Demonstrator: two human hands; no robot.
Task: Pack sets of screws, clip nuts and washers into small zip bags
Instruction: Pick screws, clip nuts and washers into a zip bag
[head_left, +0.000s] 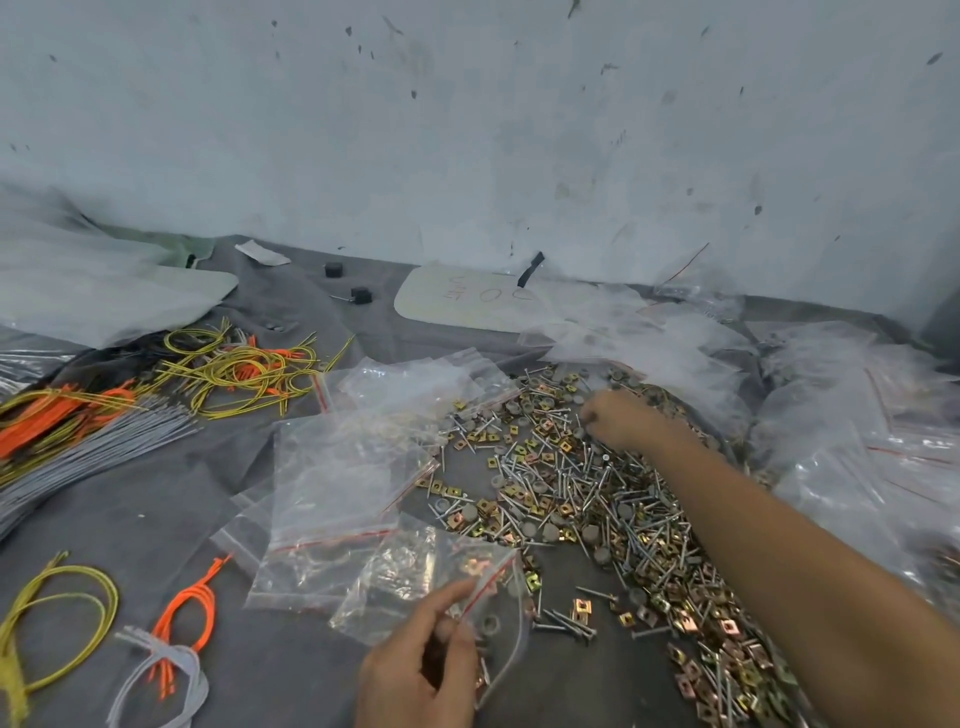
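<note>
A wide heap of silver screws, brass clip nuts and grey washers (587, 488) covers the grey cloth at centre right. My right hand (621, 418) reaches into the far side of the heap, fingers curled down onto the parts; what it pinches is hidden. My left hand (421, 660) at the bottom centre pinches the open mouth of a small zip bag (493, 618) with a red seal line, and a few parts lie inside it. Empty zip bags (337, 493) lie spread to the left of the heap.
Bundles of yellow, orange and grey cable ties (104, 410) lie at the left, with a few more ties (171, 654) near the front edge. Filled clear bags (852, 441) pile up at the right. A pale wall (467, 130) closes the back.
</note>
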